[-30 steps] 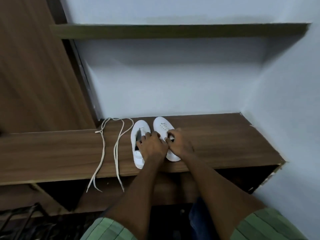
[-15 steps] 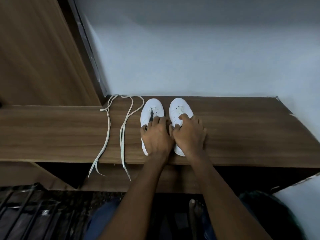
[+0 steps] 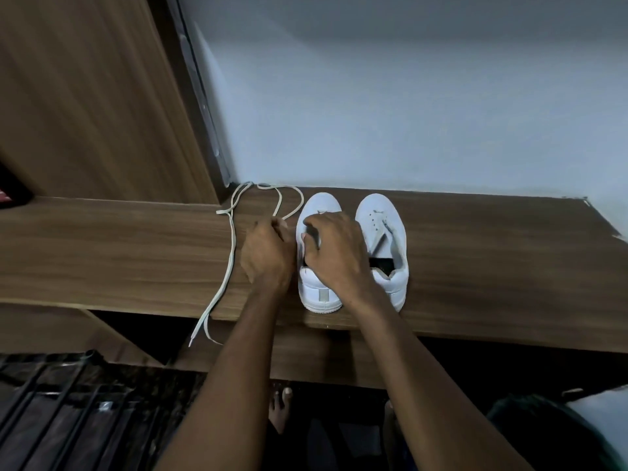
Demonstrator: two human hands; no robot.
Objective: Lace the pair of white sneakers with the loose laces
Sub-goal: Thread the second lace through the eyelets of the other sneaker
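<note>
Two white sneakers stand side by side on the wooden shelf (image 3: pixel 475 253), toes toward the wall. My right hand (image 3: pixel 336 256) reaches over the left sneaker (image 3: pixel 317 290), its fingers curled round the tongue area. The right sneaker (image 3: pixel 384 229) stands free, its eyelets bare and its tongue showing. Just left of the sneakers, my left hand (image 3: pixel 268 253) has its fingers curled on one loose lace (image 3: pixel 295 209) that loops back toward the wall. The other lace (image 3: pixel 229 260) runs down the shelf and hangs over its front edge.
A pale wall closes the back of the shelf, and a wooden panel (image 3: pixel 85 96) rises at the left. Below the shelf's front edge are a dark wire rack (image 3: pixel 68 413) and my bare foot (image 3: pixel 280 406). A dark object (image 3: pixel 10 192) sits at the far left edge.
My left hand has left the left sneaker and gone to the lace beside it. My right hand has shifted from the right sneaker onto the left one. The camera has come closer.
</note>
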